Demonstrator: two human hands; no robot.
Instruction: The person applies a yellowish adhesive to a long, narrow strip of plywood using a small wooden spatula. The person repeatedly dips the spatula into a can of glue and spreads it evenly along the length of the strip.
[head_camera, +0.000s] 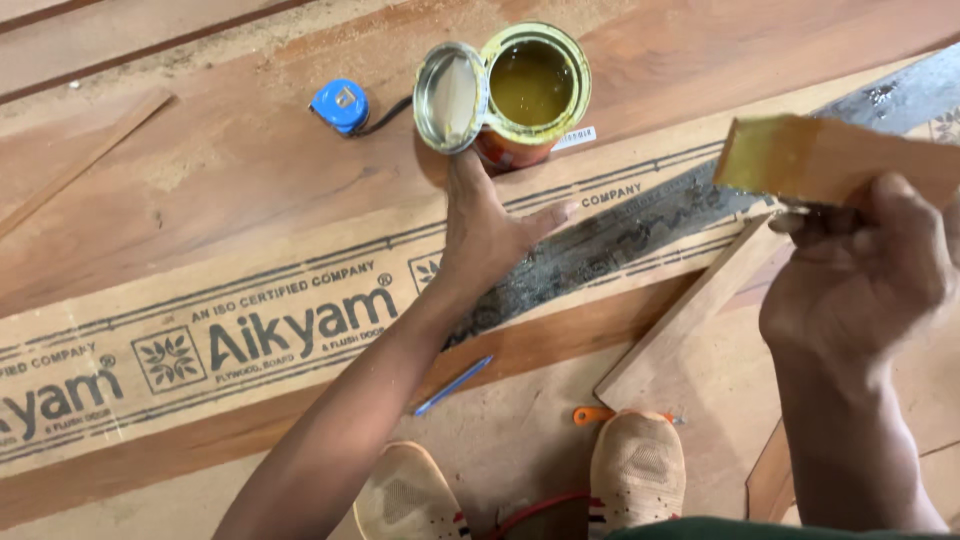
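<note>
Feet in two beige slip-on shoes (560, 480) sit at the bottom edge, on a brown plywood floor sheet (200, 160). Just ahead of them lie a blue pen (455, 384) and a small orange-handled tool (592, 414), mostly hidden by the right shoe. Right hand (860, 275) is closed in a fist around a flat piece of wood with a yellowish glue-wet end (800, 155), held raised and tilted above a thin wooden strip (690, 315) that angles across the floor. Left hand (490, 220) is open, palm down, fingers stretched forward and thumb spread out, pressing on a long band of printed brown plywood (260, 325) with a dark grey smeared patch along it. Fingertips touch the base of a round open metal tin of amber adhesive (535, 90), its shiny lid (450, 97) leaning against the left side of the tin. Farther left, near the tin, lies a blue tape measure (340, 105).
</note>
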